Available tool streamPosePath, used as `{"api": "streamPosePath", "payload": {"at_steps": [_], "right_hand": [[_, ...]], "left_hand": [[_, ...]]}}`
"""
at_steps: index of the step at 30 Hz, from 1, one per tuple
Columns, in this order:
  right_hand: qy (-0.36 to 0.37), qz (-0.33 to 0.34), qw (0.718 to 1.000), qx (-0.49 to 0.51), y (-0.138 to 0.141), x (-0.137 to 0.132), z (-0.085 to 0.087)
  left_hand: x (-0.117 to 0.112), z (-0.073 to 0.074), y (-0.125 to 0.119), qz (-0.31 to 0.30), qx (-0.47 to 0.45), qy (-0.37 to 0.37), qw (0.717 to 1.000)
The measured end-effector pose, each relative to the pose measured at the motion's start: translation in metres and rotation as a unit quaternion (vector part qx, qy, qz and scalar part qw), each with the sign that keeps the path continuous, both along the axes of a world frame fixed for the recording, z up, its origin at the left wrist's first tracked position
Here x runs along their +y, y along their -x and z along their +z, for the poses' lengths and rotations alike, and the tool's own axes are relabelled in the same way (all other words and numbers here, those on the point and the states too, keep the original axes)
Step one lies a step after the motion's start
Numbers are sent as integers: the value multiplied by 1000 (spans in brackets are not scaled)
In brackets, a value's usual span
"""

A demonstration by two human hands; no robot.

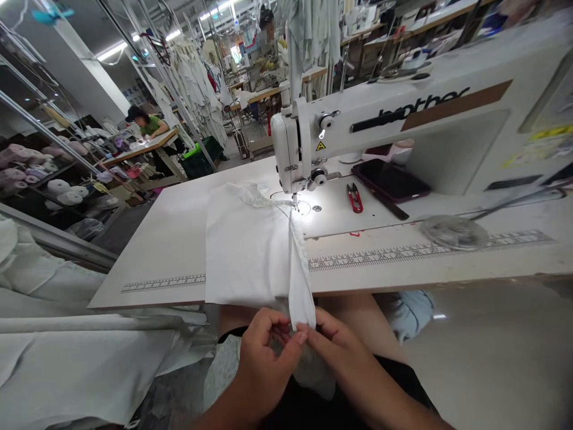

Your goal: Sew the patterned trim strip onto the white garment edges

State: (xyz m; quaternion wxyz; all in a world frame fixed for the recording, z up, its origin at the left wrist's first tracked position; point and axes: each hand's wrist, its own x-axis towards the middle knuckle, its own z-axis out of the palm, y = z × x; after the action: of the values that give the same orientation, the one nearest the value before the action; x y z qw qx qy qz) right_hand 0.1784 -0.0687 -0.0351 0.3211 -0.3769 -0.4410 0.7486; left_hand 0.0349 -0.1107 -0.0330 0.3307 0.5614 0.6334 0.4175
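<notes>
Here, just below the table's (170, 239) near edge, the left hand (264, 349) and right hand (335, 341) pinch the hanging end of a white cloth (244, 251) between their fingertips. The cloth stretches across the table to the sewing machine (403, 113), with red snips (355, 197) beside the needle.

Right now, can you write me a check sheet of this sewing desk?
Surface: white sewing table with a printed ruler strip near the front edge.
Job's things: white fabric lies under the sewing machine needle, one edge hanging off the front.
Clutter: red thread snips, dark phone, clear round disc.
Hands: left hand and right hand both pinch the fabric's hanging end.
Cables: nothing seen.
Surroundings: person in a green top at another table, hanging garments, thread rolls on shelves.
</notes>
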Motion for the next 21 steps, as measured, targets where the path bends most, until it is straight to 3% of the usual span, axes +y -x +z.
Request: {"api": "streamPosePath", "payload": {"at_steps": [4,7,11,14,17,21], "right_hand": [[-95,11,994,-59,-3,0,-2],[-132,20,988,-72,-5,2,-2],[-93,22,993,-70,-5,8,2],[-37,29,997,-56,-5,14,6],[-4,32,999,-26,-6,18,12],[28,41,999,-4,-10,19,19]], "left_hand": [[4,1,2,-7,122,-88,989],[5,4,7,-47,215,-153,963],[8,11,14,-162,353,-205,899],[11,18,22,-248,395,-195,863],[15,23,31,-276,344,-177,880],[22,26,39,-249,284,-203,903]]}}
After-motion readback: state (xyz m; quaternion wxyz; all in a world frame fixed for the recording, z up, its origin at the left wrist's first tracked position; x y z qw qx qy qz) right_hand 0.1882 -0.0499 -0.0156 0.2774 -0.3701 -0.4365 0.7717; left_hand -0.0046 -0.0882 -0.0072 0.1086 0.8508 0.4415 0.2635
